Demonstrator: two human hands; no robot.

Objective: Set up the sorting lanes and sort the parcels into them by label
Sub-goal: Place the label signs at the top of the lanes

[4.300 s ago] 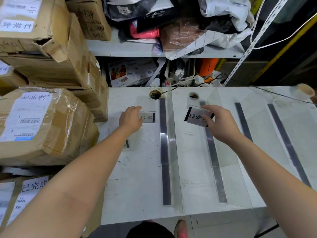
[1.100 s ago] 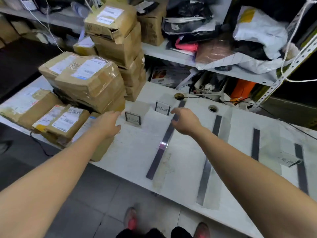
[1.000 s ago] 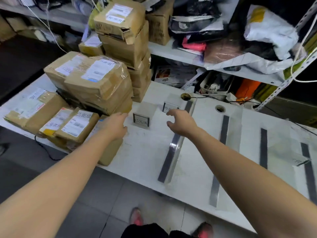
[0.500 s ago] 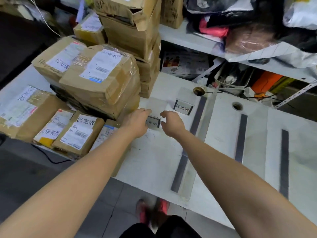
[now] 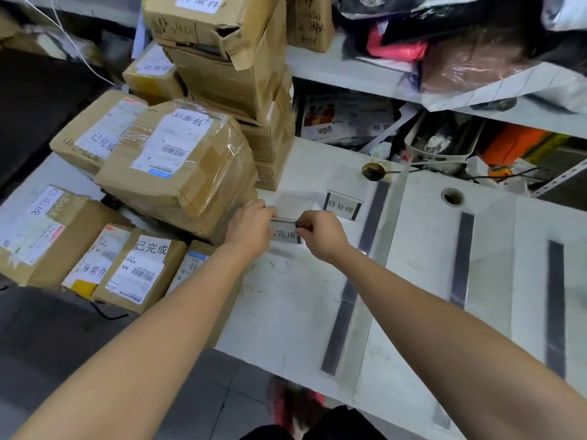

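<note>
A clear acrylic sign stand with a white card reading 已完成 [image 5: 286, 234] stands on the white table [image 5: 286, 306]. My left hand [image 5: 251, 225] pinches its left top edge and my right hand [image 5: 320, 231] pinches its right top edge. A second stand reading 待处理 [image 5: 341, 205] is just behind and to the right. Clear divider panels on dark strips [image 5: 368, 249] [image 5: 460, 258] [image 5: 556, 306] mark the lanes. Taped cardboard parcels with white labels [image 5: 178, 163] [image 5: 139, 271] crowd the table's left.
A tall stack of cartons [image 5: 228, 61] rises behind the parcels. A shelf [image 5: 349, 74] at the back holds bags and clutter, with a white basket [image 5: 438, 144] under it. Two cable holes [image 5: 373, 170] [image 5: 452, 197] pierce the table. My shoes [image 5: 286, 404] show on the floor below.
Both hands have closed in on the 已完成 stand and now pinch its top edge. My view has moved closer to the left of the table.
</note>
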